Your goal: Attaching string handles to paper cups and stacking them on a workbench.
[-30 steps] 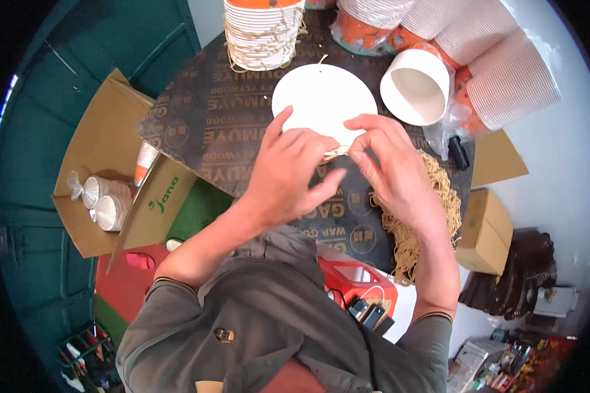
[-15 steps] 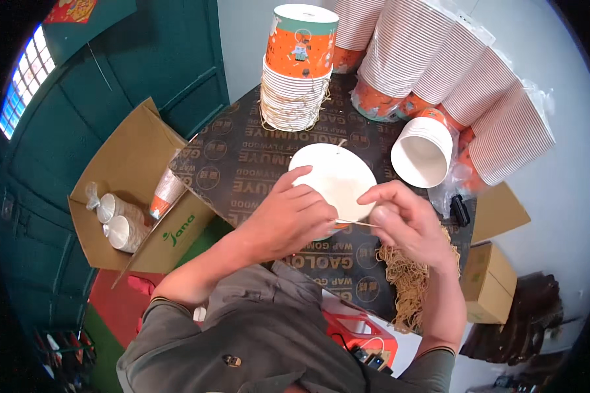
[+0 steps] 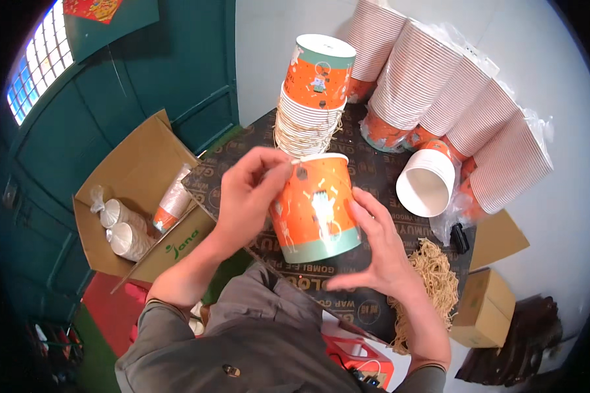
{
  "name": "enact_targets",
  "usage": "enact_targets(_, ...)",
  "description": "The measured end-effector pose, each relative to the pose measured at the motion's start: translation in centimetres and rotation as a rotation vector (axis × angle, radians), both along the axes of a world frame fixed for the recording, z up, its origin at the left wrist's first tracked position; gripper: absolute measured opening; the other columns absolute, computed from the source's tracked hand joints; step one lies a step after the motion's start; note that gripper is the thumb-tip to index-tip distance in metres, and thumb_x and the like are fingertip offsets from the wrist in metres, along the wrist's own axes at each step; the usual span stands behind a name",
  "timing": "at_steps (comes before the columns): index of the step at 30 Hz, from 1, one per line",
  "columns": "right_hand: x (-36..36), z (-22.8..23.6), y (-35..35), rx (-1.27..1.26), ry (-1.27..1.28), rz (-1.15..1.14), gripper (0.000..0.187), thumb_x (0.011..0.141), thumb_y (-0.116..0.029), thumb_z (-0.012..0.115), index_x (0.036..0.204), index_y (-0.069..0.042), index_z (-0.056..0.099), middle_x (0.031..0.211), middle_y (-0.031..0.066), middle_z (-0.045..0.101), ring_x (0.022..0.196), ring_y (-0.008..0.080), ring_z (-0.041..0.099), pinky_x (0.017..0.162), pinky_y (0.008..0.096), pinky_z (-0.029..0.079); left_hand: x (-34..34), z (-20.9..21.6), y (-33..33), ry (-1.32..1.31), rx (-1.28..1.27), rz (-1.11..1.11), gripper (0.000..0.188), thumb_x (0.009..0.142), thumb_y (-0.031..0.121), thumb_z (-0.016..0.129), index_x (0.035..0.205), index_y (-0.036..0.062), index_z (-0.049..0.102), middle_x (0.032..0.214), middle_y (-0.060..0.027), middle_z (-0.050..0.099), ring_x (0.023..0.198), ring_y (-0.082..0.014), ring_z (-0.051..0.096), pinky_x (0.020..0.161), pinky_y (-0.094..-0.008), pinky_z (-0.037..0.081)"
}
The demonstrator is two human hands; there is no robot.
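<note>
An orange paper bucket (image 3: 318, 206) with a green band is tilted in front of me, its printed side showing. My left hand (image 3: 249, 200) is closed at the upper left of its rim, where a short bit of beige cord shows by the fingertips. Against the bucket's right side rest the fingers of my right hand (image 3: 383, 255), stretched out with the thumb apart. Behind it stands a stack of paper buckets (image 3: 310, 121) with cords hanging around the rims, topped by an orange one. A heap of loose beige cords (image 3: 437, 278) lies beside my right forearm.
Tall wrapped stacks of paper buckets (image 3: 416, 75) line the wall at the right. A short nested stack (image 3: 426, 187) lies on its side, mouth toward me. A black object (image 3: 461, 239) sits near the table's right edge. An open carton (image 3: 124, 170) with wrapped cups stands left.
The bucket has turned from mouth-up to showing its printed side. My left hand has moved to its rim; my right hand has opened and no longer pulls the cord. The view has shifted.
</note>
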State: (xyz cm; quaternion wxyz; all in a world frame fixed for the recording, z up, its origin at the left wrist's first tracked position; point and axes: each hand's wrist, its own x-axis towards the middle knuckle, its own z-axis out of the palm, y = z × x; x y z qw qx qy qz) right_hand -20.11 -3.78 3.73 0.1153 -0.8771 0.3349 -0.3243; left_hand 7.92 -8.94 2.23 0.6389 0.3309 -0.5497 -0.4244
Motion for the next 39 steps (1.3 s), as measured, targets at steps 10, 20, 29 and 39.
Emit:
enact_targets(10, 5.8, 12.4, -13.5, -0.006, -0.628, -0.217, 0.065, 0.097, -0.027, 0.082, 0.151, 0.002, 0.058, 0.131, 0.0151, 0.072, 0.101, 0.0203, 0.076, 0.085, 0.0320, 0.063, -0.8, 13.6, -14.8, 0.147, -0.331, -0.039, 0.056, 0.109, 0.035, 0.068, 0.150, -0.0019, 0.058, 0.142, -0.0163, 0.067, 0.130, -0.0235, 0.066, 0.116, -0.0382, 0.051)
enact_targets(20, 6.9, 14.7, -30.4, 0.179, -0.908, -0.087, 0.053, 0.111, -0.031, 0.066, 0.148, 0.006, 0.062, 0.133, 0.0139, 0.073, 0.117, 0.0185, 0.070, 0.100, 0.0310, 0.055, -1.4, 13.5, -25.4, -0.141, -0.326, -0.102, 0.061, 0.102, 0.042, 0.070, 0.146, 0.0001, 0.062, 0.136, -0.0145, 0.070, 0.130, -0.0248, 0.066, 0.113, -0.0399, 0.051)
enact_targets(29, 7.3, 5.9, -32.8, -0.137, -0.541, -0.206, 0.065, 0.113, -0.048, 0.055, 0.151, 0.005, 0.059, 0.159, 0.0303, 0.053, 0.153, 0.0413, 0.047, 0.129, 0.0449, 0.035, -1.2, 9.3, -30.9, 0.107, 0.172, -0.150, 0.039, 0.103, 0.034, 0.064, 0.123, 0.0010, 0.068, 0.119, -0.0110, 0.075, 0.114, -0.0222, 0.070, 0.101, -0.0408, 0.054)
enact_targets(39, 2.6, 2.6, -24.0, -0.100, -0.366, -0.309, 0.060, 0.109, -0.040, 0.064, 0.153, 0.000, 0.054, 0.143, 0.0261, 0.063, 0.136, 0.0435, 0.059, 0.115, 0.0488, 0.048, -0.8, 6.9, -27.7, 0.227, 0.072, -0.057, 0.065, 0.115, 0.060, 0.050, 0.145, 0.0044, 0.063, 0.141, -0.0105, 0.070, 0.131, -0.0234, 0.064, 0.117, -0.0426, 0.045)
